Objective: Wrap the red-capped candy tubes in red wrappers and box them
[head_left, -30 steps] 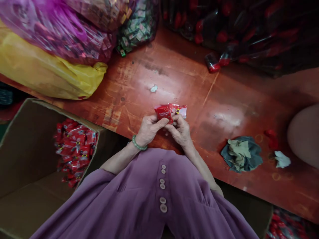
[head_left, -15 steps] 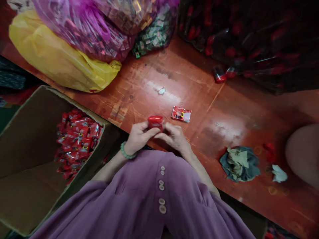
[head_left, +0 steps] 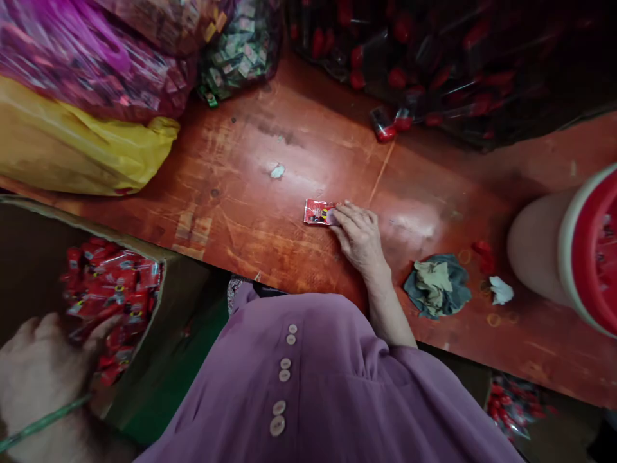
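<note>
My left hand (head_left: pixel 48 360), with a green bracelet on the wrist, is over the cardboard box (head_left: pixel 164 270) at the lower left. Its fingers look spread and are blurred; red packets (head_left: pixel 120 276) lie just beneath them. On the red table, my right hand (head_left: pixel 357 233) has its thumb and fingers closed about the right end of a small stack of printed red cards (head_left: pixel 317 212). Those fingers cover part of the stack, which lies flat.
A yellow bag (head_left: pixel 96 148), a purple bag (head_left: pixel 96 71) and a bag of green packets (head_left: pixel 236 58) sit at the upper left. Capped clear tubes (head_left: pixel 383 125) lie near a dark heap. Crumpled cloth (head_left: pixel 436 286) and a red-rimmed bucket (head_left: pixel 544 244) are on the right.
My hands have parted. The left went down-left to the box, and the red packet they held is no longer between them. The right moved onto the cards. The view shifted.
</note>
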{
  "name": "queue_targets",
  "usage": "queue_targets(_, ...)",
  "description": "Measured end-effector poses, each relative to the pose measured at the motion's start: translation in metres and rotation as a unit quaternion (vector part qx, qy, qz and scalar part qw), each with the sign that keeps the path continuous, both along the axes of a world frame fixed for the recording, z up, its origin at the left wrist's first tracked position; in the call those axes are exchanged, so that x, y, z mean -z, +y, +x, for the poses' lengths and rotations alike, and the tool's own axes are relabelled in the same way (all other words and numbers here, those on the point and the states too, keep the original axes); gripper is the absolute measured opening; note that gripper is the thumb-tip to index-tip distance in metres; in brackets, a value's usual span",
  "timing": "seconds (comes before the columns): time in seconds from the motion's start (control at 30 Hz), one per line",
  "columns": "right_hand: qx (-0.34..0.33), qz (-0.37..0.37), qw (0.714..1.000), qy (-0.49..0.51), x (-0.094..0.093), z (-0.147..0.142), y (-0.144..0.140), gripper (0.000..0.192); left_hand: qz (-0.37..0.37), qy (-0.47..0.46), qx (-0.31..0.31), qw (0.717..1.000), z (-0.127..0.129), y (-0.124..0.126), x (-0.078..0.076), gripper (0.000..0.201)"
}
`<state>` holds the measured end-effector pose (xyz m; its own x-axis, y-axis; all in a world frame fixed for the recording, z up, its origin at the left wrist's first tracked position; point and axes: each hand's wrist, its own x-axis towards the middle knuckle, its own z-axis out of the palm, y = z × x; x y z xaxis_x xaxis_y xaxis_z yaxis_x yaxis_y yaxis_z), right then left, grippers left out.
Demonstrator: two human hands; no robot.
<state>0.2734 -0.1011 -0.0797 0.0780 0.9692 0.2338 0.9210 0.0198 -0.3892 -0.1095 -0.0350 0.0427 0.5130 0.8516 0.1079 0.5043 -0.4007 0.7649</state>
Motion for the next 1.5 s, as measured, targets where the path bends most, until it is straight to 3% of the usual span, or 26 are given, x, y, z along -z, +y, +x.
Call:
queue_targets(0.07,-0.002,-0.001,1.0,-0.01,0.007,0.002,0.0,0.023,0.034,0.02,0.006,0.999,0.025,0.007,0.015,0.034)
queue_targets(0.17,-0.011,-0.002,1.0,-0.025,0.013,0.001,-0.001,0.024,0.113,0.037,0.031,0.992,0.074,0.018,0.049,0.033)
queue_targets(0.23,-0.019,0.008,0.999,-0.046,0.015,0.0,-0.002,0.026,0.185,0.033,0.079,0.979,0.113,0.025,0.073,0.031)
queue_targets(0.37,-0.036,0.036,0.994,-0.099,0.016,-0.002,0.0,0.028,0.229,0.063,0.217,0.947,0.19,0.038,0.107,0.04)
queue_targets(0.43,-0.034,0.029,0.994,-0.104,0.015,-0.005,0.001,0.029,0.243,0.089,0.257,0.931,0.213,0.042,0.117,0.04)
queue_targets(0.53,-0.031,-0.004,0.995,-0.094,0.006,-0.008,0.001,0.028,0.266,0.091,0.289,0.915,0.224,0.045,0.128,0.042)
queue_targets(0.7,-0.047,-0.113,0.992,0.028,-0.026,0.022,0.021,0.018,0.307,0.039,0.269,0.912,0.222,0.049,0.13,0.029)
queue_targets(0.8,0.077,-0.078,0.994,0.013,-0.037,0.063,0.067,0.02,0.269,0.02,0.27,0.924,0.226,0.053,0.126,0.019)
queue_targets(0.9,0.184,-0.058,0.981,-0.03,-0.033,0.1,0.125,0.017,0.198,-0.008,0.285,0.938,0.229,0.057,0.122,0.02)
queue_targets(1.0,0.196,-0.074,0.977,-0.047,-0.021,0.121,0.169,0.031,0.149,0.008,0.291,0.945,0.23,0.059,0.117,0.022)
queue_targets(1.07,0.191,-0.085,0.976,-0.054,-0.012,0.126,0.184,0.036,0.146,0.056,0.295,0.943,0.231,0.06,0.111,0.019)
queue_targets(1.3,0.142,-0.11,0.977,-0.114,0.006,0.131,0.178,0.023,0.147,0.213,0.336,0.905,0.241,0.057,0.093,0.029)
queue_targets(1.5,0.108,-0.132,0.984,-0.051,-0.025,0.124,0.131,0.022,0.189,0.217,0.299,0.91,0.241,0.059,0.101,0.029)
